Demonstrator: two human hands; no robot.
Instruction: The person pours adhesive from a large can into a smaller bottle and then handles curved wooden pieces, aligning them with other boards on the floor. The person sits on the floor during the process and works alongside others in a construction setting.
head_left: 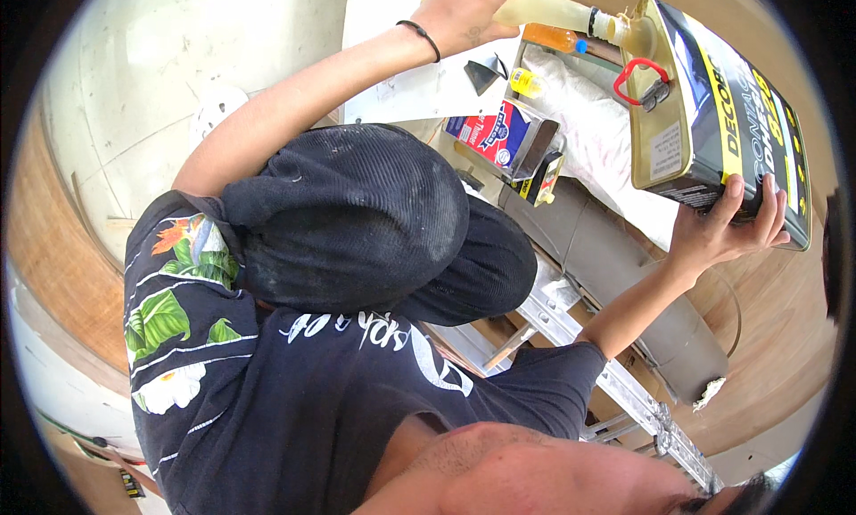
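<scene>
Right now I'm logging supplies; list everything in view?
Metal can: 1, black and yellow, upper right
Held bottle: 1, yellowish, beside can
Capped bottle: 1, orange, below held bottle
Small container: 1, yellow, top centre
Boxy tin: 1, red-blue, above centre
Bundle: 1, white, beside roll
Roll: 1, grey, right
Ladder: 1, silver, lower right
Wristband: 1, black, upper centre
Shirt: 1, dark, lower left
Knees: 2, black-clad, centre
Left hand: 1, bare, on held bottle
Right hand: 1, bare, on can

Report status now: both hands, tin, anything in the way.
Left hand gripping bottle. Right hand holding tin low. Tin tilted, bottle's neck at its opening. Nothing seen between them.
</scene>
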